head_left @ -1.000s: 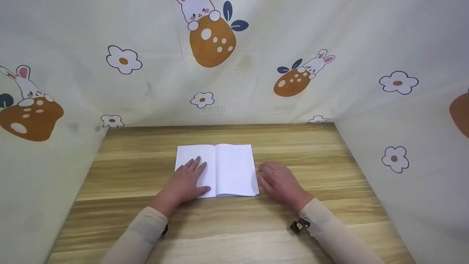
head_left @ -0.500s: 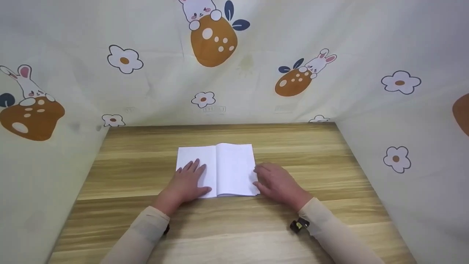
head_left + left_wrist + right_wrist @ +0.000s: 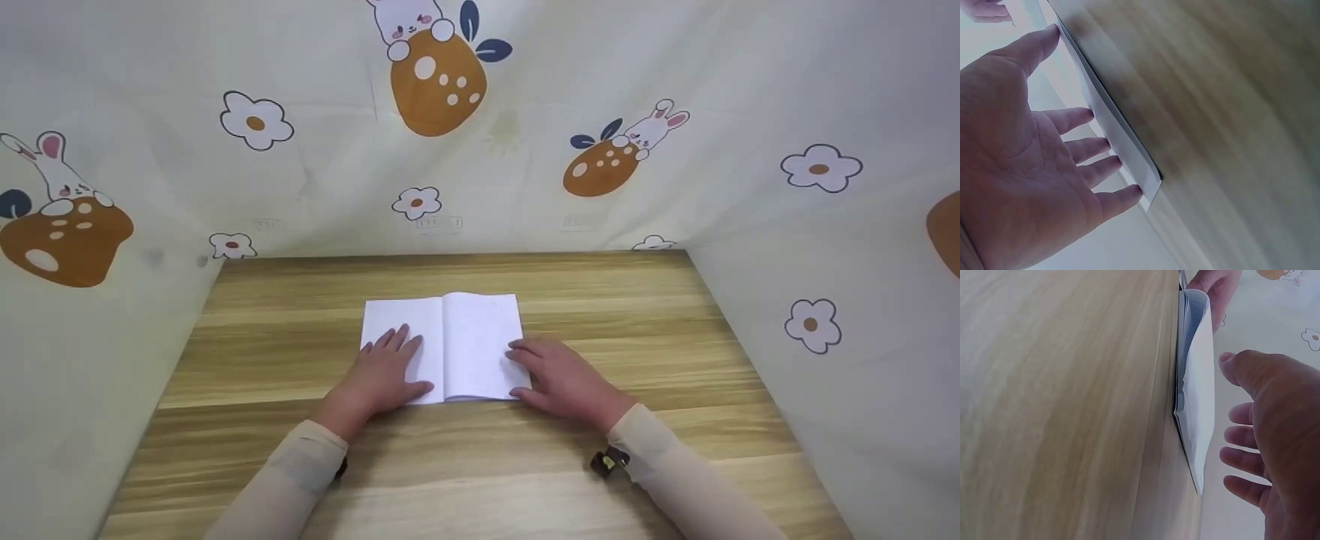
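An open book [image 3: 480, 345] with blank-looking white pages lies flat on the wooden table. My left hand [image 3: 379, 379] rests spread on its left page, and in the left wrist view the fingertips [image 3: 1088, 114] touch the paper. Over the right page's outer edge is my right hand [image 3: 562, 375], its fingers loosely bent. In the right wrist view that hand [image 3: 1280, 422] is just above the page [image 3: 1202, 394], with a small gap between fingertips and paper. The upper right page bulges near the spine, and thicker layers show beneath it.
The wood-grain table [image 3: 480, 472] runs around the book on all sides. A pale curtain [image 3: 322, 172] printed with rabbits and flowers encloses the table at the back and both sides. Black devices [image 3: 609, 461] are strapped at the wrists.
My right hand has moved left, from beside the book to over its right page edge, and its fingers have uncurled somewhat. The left hand stays on the left page.
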### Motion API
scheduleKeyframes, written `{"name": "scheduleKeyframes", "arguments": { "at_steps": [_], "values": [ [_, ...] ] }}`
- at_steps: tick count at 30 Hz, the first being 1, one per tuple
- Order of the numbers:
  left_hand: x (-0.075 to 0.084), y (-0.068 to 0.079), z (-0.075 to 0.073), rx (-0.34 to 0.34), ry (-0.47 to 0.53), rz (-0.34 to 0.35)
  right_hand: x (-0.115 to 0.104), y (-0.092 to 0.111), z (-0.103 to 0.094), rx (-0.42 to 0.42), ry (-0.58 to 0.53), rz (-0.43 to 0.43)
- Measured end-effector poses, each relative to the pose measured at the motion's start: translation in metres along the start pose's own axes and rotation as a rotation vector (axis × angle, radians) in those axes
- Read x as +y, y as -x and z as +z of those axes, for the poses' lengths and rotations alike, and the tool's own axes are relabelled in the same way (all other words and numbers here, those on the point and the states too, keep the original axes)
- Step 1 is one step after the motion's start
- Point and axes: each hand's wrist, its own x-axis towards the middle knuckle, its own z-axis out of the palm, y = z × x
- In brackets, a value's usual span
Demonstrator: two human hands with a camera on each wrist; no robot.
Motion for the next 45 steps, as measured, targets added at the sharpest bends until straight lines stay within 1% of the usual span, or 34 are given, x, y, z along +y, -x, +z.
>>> {"name": "scheduleKeyframes", "arguments": {
  "at_steps": [4,9,16,21,29,36,42,45],
  "values": [
    [0.0,-0.001,0.0,0.004,0.001,0.001,-0.002,-0.001,0.003,-0.033,0.0,0.003],
    [-0.001,-0.002,0.001,0.003,0.0,-0.001,-0.003,-0.001,0.006,-0.055,-0.003,0.005],
    [-0.001,-0.002,0.001,-0.001,0.028,-0.016,-0.004,-0.001,0.006,-0.05,-0.006,0.0],
    [0.0,-0.001,0.0,0.0,0.047,-0.02,-0.004,0.0,0.008,-0.063,-0.013,-0.002],
    [-0.001,-0.003,0.002,0.001,0.043,-0.016,-0.004,0.0,0.01,-0.079,-0.009,0.0],
    [-0.002,-0.002,0.003,0.016,0.053,0.0,-0.004,-0.001,0.011,-0.06,0.01,-0.042],
    [-0.001,-0.002,0.003,0.015,0.045,-0.002,-0.006,-0.001,0.01,-0.099,0.02,-0.032],
    [-0.001,-0.001,0.002,0.012,0.046,-0.003,-0.005,-0.002,0.01,-0.104,0.011,-0.036]
  ]
}}
